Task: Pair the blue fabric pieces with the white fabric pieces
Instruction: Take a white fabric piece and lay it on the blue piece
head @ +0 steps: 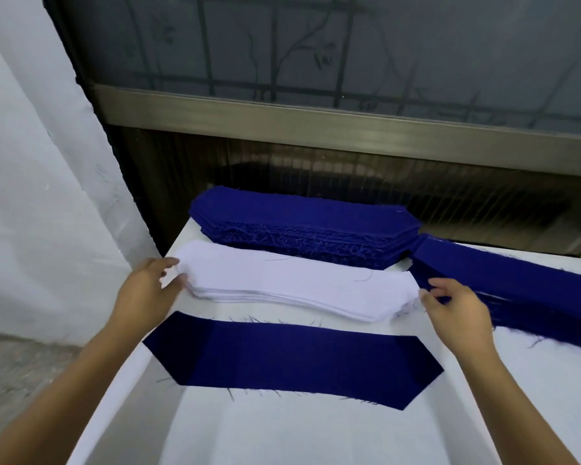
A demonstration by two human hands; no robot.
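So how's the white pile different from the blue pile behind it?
The white pile is thin; the blue pile is much thicker. The white pile's edge looks clean; the blue pile's is frayed. The left hand and right hand hold the white pile's ends; the blue pile is untouched. Both are long.

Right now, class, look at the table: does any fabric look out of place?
The blue pile at the right lies slanted and fanned out, unlike the squared blue stack behind the white stack. Frayed threads fringe the single blue piece in front.
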